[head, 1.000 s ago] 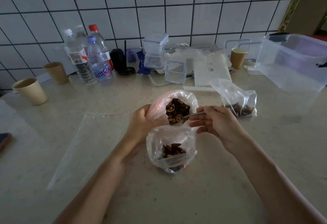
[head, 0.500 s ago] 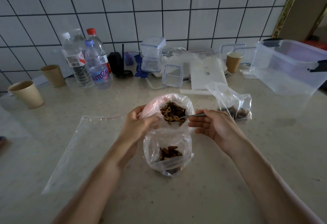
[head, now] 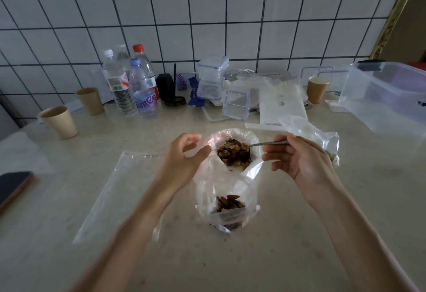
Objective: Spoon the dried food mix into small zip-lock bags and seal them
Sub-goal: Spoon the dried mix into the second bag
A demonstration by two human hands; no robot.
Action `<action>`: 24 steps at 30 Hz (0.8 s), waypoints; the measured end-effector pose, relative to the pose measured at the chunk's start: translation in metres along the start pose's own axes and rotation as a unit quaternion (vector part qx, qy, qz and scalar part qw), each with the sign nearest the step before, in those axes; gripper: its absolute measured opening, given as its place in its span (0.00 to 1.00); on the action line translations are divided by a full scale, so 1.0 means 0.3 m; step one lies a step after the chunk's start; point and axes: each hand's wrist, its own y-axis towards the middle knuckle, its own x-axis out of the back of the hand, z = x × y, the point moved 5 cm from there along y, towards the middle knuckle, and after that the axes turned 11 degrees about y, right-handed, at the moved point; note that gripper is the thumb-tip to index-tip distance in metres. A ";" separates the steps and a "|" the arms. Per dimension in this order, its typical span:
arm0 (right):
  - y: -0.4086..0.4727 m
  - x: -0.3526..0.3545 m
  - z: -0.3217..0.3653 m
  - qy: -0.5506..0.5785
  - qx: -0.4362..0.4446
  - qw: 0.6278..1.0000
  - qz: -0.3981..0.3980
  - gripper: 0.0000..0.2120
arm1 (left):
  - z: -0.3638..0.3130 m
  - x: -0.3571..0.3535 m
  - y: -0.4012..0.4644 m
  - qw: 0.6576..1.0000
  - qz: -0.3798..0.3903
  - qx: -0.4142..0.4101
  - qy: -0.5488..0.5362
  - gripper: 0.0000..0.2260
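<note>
Left hand (head: 184, 153) now let go of the source bag (head: 232, 151) rim it pinched a moment ago, fingers loosely spread beside it, right hand (head: 297, 162) gripping spoon (head: 265, 143) dipped in its mix, small zip-lock bag (head: 227, 204) just nearer, bare counter (head: 288, 257) nearer still.

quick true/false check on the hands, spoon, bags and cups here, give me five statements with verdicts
1. The right hand holds a spoon. True.
2. The spoon's bowl is in the near small bag. False: it is in the big bag of mix behind it.
3. The left hand holds a water bottle. False: its fingers are at the big bag's rim.
4. A paper cup stands upright at far left. True.
5. The near small bag is empty. False: it holds some mix.
</note>
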 end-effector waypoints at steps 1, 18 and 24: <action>-0.005 -0.007 0.009 0.003 0.007 1.000 0.009 0.16 | -0.006 0.014 -0.019 0.999 -0.015 -0.017 0.027 0.15; -0.087 -0.093 0.077 -0.353 0.161 0.902 0.190 0.16 | -0.026 0.015 -0.233 0.999 0.046 0.009 -0.013 0.03; -0.138 -0.129 0.100 -0.401 0.272 0.851 0.201 0.15 | -0.040 0.026 -0.213 1.000 0.012 -0.008 -0.008 0.05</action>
